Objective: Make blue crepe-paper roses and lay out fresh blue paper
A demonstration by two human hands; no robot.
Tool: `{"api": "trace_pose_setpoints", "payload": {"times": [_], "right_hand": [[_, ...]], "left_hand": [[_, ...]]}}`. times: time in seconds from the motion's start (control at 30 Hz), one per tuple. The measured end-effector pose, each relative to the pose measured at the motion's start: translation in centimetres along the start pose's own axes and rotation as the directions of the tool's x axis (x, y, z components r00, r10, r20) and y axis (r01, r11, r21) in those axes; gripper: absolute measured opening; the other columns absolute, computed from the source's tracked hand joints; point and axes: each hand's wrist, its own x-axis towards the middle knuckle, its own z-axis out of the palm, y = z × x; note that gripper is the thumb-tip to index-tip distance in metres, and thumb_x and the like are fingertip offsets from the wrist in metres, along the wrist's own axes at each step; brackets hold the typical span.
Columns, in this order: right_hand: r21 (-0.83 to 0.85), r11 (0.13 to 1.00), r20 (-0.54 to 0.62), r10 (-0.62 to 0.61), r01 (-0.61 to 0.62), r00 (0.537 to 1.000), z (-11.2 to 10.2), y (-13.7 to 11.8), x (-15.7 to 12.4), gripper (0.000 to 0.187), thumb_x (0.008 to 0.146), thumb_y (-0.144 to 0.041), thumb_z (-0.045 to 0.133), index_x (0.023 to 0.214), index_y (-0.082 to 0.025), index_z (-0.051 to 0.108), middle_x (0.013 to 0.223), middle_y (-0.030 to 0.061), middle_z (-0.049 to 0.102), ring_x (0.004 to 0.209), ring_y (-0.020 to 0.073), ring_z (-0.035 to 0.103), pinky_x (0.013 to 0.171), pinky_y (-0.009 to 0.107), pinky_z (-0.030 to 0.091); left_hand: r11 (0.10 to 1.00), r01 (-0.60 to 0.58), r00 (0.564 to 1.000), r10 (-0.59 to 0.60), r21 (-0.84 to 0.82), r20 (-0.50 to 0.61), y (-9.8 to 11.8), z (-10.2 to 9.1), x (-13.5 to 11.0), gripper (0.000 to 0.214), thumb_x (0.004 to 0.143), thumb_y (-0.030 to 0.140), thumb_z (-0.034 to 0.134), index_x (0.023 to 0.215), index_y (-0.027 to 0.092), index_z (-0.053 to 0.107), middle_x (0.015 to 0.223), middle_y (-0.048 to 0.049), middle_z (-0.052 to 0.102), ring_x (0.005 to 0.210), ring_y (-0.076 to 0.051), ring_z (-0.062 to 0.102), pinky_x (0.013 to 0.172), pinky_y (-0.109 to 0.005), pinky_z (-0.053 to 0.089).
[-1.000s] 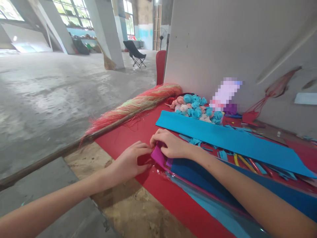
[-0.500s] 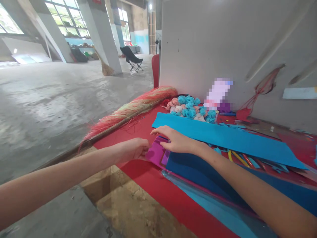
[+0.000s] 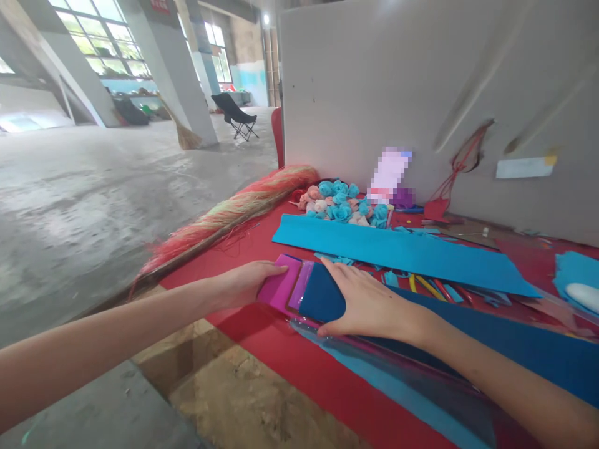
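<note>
My left hand [image 3: 250, 282] pinches the end of a folded magenta paper [image 3: 283, 284], thumb on top and the other fingers hidden beneath. A long dark blue paper [image 3: 322, 294] lies on the magenta one, with a shiny purple band [image 3: 302, 285] near its end. Across the dark blue paper, my right hand [image 3: 369, 302] spans its width, thumb at the near edge and fingers at the far edge. Clear plastic wrap and light blue paper [image 3: 388, 386] lie along the near side of the stack.
Behind lie a bright blue paper strip [image 3: 397, 249], blue and pink paper roses [image 3: 344, 202] and yellow and red-handled tools [image 3: 428, 287]. A red-and-cream fibre bundle [image 3: 224, 218] runs along the red tabletop's [image 3: 253, 330] left edge. A pale panel [image 3: 365, 81] stands behind.
My left hand has closed over the magenta end, thumb now on top. The right hand has come down and right, from above the end onto the dark blue paper. The view has shifted slightly.
</note>
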Motion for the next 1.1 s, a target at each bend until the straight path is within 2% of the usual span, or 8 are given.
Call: {"api": "trace_pose_setpoints", "payload": {"times": [0.27, 0.43, 0.53, 0.6, 0.63, 0.83, 0.93, 1.1], "right_hand": [[0.013, 1.000, -0.074, -0.003, 0.004, 0.997, 0.4, 0.0, 0.0, 0.102, 0.060, -0.056, 0.065, 0.140, -0.015, 0.017, 0.123, 0.0183, 0.040, 0.115, 0.0360, 0.038, 0.091, 0.052, 0.035], [-0.003, 0.996, -0.158, -0.089, 0.089, 0.983, 0.4, 0.1, 0.2, 0.101, 0.059, -0.060, 0.064, 0.138, -0.013, 0.022, 0.124, 0.0193, 0.041, 0.112, 0.0372, 0.040, 0.088, 0.055, 0.036], [-0.038, 0.967, -0.218, -0.253, 0.251, 0.942, -0.1, -1.0, 1.8, 0.071, 0.076, -0.052, 0.054, 0.131, -0.011, 0.034, 0.131, 0.0168, 0.038, 0.121, 0.0318, 0.032, 0.099, 0.051, 0.028], [-0.061, 0.909, -0.202, -0.417, 0.413, 0.886, -0.5, -2.0, 3.3, 0.038, 0.086, -0.026, 0.046, 0.121, -0.013, 0.045, 0.127, 0.0093, 0.046, 0.119, 0.0196, 0.037, 0.102, 0.035, 0.028], [-0.067, 0.877, -0.185, -0.480, 0.476, 0.857, -0.6, -2.5, 4.0, 0.031, 0.085, -0.016, 0.043, 0.116, -0.014, 0.049, 0.122, 0.0076, 0.051, 0.115, 0.0165, 0.041, 0.099, 0.031, 0.030], [-0.092, 0.781, -0.128, -0.624, 0.617, 0.771, -0.8, -3.0, 5.9, 0.018, 0.086, -0.014, 0.042, 0.097, -0.012, 0.056, 0.097, 0.0085, 0.062, 0.090, 0.0174, 0.055, 0.081, 0.030, 0.041], [-0.110, 0.755, -0.081, -0.655, 0.647, 0.751, -0.4, -2.5, 5.8, 0.017, 0.085, -0.014, 0.044, 0.094, -0.011, 0.059, 0.100, 0.0091, 0.063, 0.095, 0.0182, 0.055, 0.086, 0.032, 0.039], [-0.136, 0.717, -0.019, -0.692, 0.683, 0.722, 0.6, -2.3, 5.9, 0.029, 0.084, -0.017, 0.049, 0.111, -0.010, 0.055, 0.115, 0.0114, 0.058, 0.107, 0.0196, 0.049, 0.093, 0.035, 0.035]], "left_hand": [[1.000, -0.012, 0.999, 0.012, -0.006, 0.043, 0.4, 0.4, -0.2, 0.036, 0.086, 0.032, 0.048, 0.117, 0.014, 0.049, 0.097, -0.0098, 0.068, 0.084, -0.020, 0.065, 0.078, -0.032, 0.049], [1.000, -0.011, 0.996, 0.013, -0.024, 0.088, 0.5, 0.3, 0.0, 0.036, 0.084, 0.033, 0.051, 0.116, 0.017, 0.050, 0.097, -0.0079, 0.068, 0.084, -0.020, 0.065, 0.078, -0.032, 0.048], [0.999, -0.023, 0.996, 0.027, -0.045, 0.083, 0.2, 0.4, 0.5, 0.032, 0.084, 0.029, 0.051, 0.114, 0.018, 0.051, 0.097, -0.0052, 0.066, 0.080, -0.016, 0.063, 0.077, -0.030, 0.047], [0.998, -0.033, 0.997, 0.037, -0.059, 0.066, -0.2, 0.6, 1.0, 0.028, 0.086, 0.028, 0.049, 0.112, 0.016, 0.052, 0.097, -0.0050, 0.064, 0.078, -0.015, 0.061, 0.076, -0.031, 0.047], [0.997, -0.036, 0.997, 0.040, -0.065, 0.060, -0.4, 0.7, 1.2, 0.027, 0.087, 0.029, 0.048, 0.109, 0.014, 0.052, 0.098, -0.0054, 0.062, 0.079, -0.015, 0.060, 0.075, -0.032, 0.048], [0.989, -0.023, 0.987, 0.046, -0.145, 0.156, -1.2, 0.0, 0.6, 0.019, 0.086, 0.026, 0.048, 0.096, 0.012, 0.056, 0.090, -0.0044, 0.060, 0.078, -0.015, 0.058, 0.074, -0.033, 0.047], [0.980, -0.011, 0.978, 0.051, -0.197, 0.200, -1.4, -1.1, -0.2, 0.018, 0.076, 0.014, 0.043, 0.087, 0.015, 0.057, 0.075, 0.0006, 0.058, 0.070, -0.012, 0.056, 0.072, -0.028, 0.046], [0.970, -0.016, 0.974, 0.069, -0.241, 0.214, -1.9, -2.2, -0.7, 0.024, 0.075, 0.025, 0.034, 0.085, 0.017, 0.054, 0.072, 0.0001, 0.054, 0.070, -0.013, 0.056, 0.069, -0.027, 0.046]]}}
